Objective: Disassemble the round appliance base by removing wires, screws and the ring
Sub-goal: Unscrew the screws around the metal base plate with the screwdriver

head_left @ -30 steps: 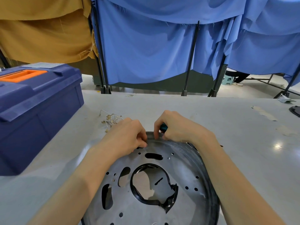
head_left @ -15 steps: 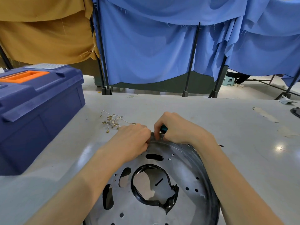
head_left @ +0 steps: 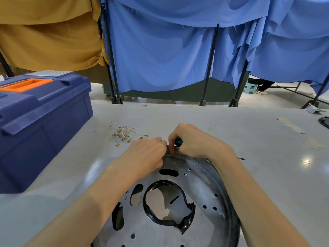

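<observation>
Metal appliance base [head_left: 201, 186] lay on the table [head_left: 258, 139], wires [head_left: 124, 133] off nearby, left hand [head_left: 146, 154] pinched the black ring [head_left: 195, 158] at its far rim, right hand [head_left: 194, 141] had its grip curled round a teal-handled tool [head_left: 178, 141], so ring-prying I'd guess, steady leverage next.

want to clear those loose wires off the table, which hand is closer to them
Left. The left hand grips the far rim of the round base, just beside the wires. The right hand is farther right, past the left hand, holding a teal-handled tool.
</observation>
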`<action>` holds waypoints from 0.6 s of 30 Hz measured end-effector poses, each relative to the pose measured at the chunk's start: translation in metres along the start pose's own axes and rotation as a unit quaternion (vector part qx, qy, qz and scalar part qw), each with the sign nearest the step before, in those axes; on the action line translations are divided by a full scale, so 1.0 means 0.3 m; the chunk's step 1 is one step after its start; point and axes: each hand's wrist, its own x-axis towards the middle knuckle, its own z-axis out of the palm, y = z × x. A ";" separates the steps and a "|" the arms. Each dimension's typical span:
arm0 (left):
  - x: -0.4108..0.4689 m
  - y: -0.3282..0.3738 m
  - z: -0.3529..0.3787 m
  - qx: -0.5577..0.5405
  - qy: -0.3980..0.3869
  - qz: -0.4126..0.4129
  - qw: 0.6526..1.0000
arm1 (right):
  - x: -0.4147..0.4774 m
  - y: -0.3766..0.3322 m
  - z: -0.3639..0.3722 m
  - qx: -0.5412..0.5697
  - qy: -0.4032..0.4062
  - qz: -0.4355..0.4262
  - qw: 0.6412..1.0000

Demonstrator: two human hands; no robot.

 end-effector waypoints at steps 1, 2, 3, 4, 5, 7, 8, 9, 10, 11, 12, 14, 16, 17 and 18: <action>0.000 0.001 -0.002 0.001 -0.001 0.000 1.000 | 0.000 0.000 0.000 0.000 -0.001 0.002 1.000; 0.000 0.003 -0.005 -0.002 -0.002 0.000 1.000 | 0.000 -0.001 0.000 -0.001 -0.002 0.004 1.000; 0.000 0.004 -0.009 -0.005 -0.005 -0.002 1.000 | -0.001 -0.001 0.000 -0.001 -0.004 0.005 1.000; 0.000 0.004 -0.013 -0.011 -0.006 -0.004 1.000 | -0.001 -0.002 -0.001 -0.001 -0.005 0.007 1.000; -0.001 0.003 -0.015 -0.019 -0.008 -0.009 1.000 | -0.002 -0.002 -0.002 -0.002 -0.005 0.009 1.000; -0.003 -0.002 -0.019 -0.043 -0.005 -0.019 0.999 | -0.006 -0.005 -0.004 -0.005 -0.006 0.012 1.000; -0.003 -0.004 -0.020 -0.057 0.001 -0.022 0.998 | -0.008 -0.006 -0.005 -0.006 -0.007 0.014 1.000; -0.004 -0.006 -0.022 -0.068 0.007 -0.024 0.997 | -0.010 -0.008 -0.007 -0.007 -0.007 0.015 1.000; -0.004 -0.008 -0.023 -0.083 0.017 -0.027 0.996 | -0.012 -0.010 -0.008 -0.007 -0.007 0.018 1.000; -0.006 -0.011 -0.023 -0.099 0.028 -0.031 0.994 | -0.014 -0.010 -0.009 -0.008 -0.006 0.018 1.000; -0.007 -0.015 -0.023 -0.123 0.044 -0.037 0.991 | -0.014 -0.010 -0.009 -0.009 -0.005 0.018 1.000; -0.012 -0.027 -0.020 -0.186 0.085 -0.051 0.978 | -0.012 -0.007 -0.007 -0.010 -0.004 0.016 1.000; -0.017 -0.045 -0.021 -0.254 0.133 -0.073 0.955 | -0.009 -0.002 -0.005 -0.011 -0.005 0.013 1.000; -0.019 -0.055 -0.027 -0.284 0.155 -0.085 0.943 | -0.007 0.002 -0.005 -0.009 -0.007 0.010 1.000; -0.021 -0.065 -0.035 -0.310 0.173 -0.093 0.930 | -0.007 0.005 -0.006 -0.006 -0.011 0.007 1.000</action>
